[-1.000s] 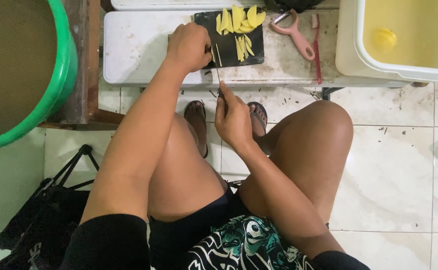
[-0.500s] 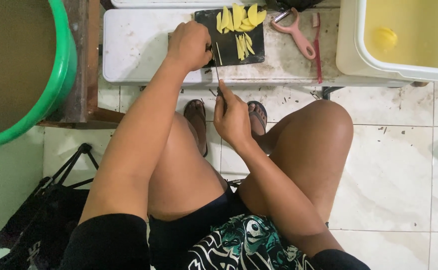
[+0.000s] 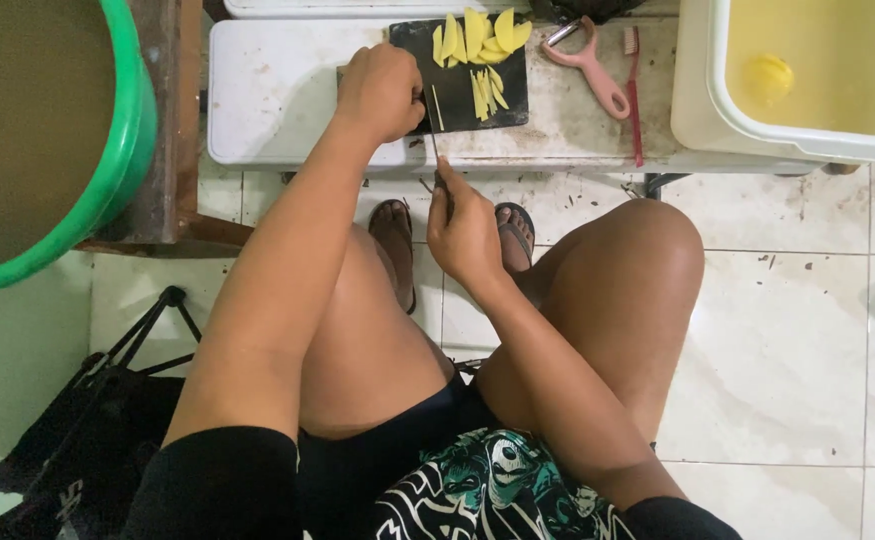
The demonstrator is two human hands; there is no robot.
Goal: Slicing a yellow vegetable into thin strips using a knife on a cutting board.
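On the low white table [image 3: 287,100], a black cutting board [image 3: 512,95] bearing yellow slices [image 3: 477,35] at its far end and thin yellow strips [image 3: 487,92] nearer the middle. At the board's left edge, the left hand [image 3: 382,92], fingers curled into a fist and pressed down; whatever sits under that grip hidden by the knuckles. Just off the table's near edge, above the tiled floor [image 3: 787,330], the right hand [image 3: 467,235], grip closed around the handle of a knife [image 3: 435,150], thin blade running up toward the board beside the left fist. To the right of the board, a pink peeler [image 3: 587,65] and a slim red-handled brush [image 3: 635,100], lying side by side. Farther right, a white tub [image 3: 697,110] of yellowish water. At far left, a green basin [image 3: 132,150] on a wooden stand. Below the table, two sandalled feet [image 3: 397,240] between bare knees.
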